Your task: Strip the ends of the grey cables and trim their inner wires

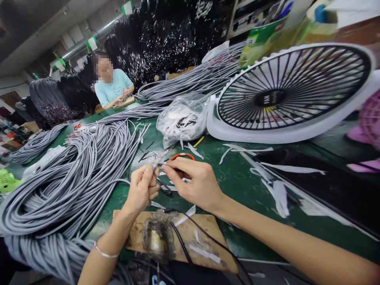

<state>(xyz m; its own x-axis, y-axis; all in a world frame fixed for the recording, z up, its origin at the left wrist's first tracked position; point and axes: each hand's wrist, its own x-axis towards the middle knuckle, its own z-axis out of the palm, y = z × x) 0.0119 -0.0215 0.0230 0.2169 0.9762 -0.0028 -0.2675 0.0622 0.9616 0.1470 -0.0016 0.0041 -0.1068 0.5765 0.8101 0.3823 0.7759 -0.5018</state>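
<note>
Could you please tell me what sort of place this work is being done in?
Most likely a small cable-assembly workshop: coils of grey cable heap on the green workbench, black cable bundles hang behind, and the left hand and right hand pinch a cable end while a co-worker sits across.

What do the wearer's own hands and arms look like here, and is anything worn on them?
The left hand and right hand are bare, with no gloves or rings that show. Both forearms are uncovered, with no sleeve in view. The only thing worn is a thin silver-coloured bangle around the left wrist. The right wrist carries nothing visible.
</note>
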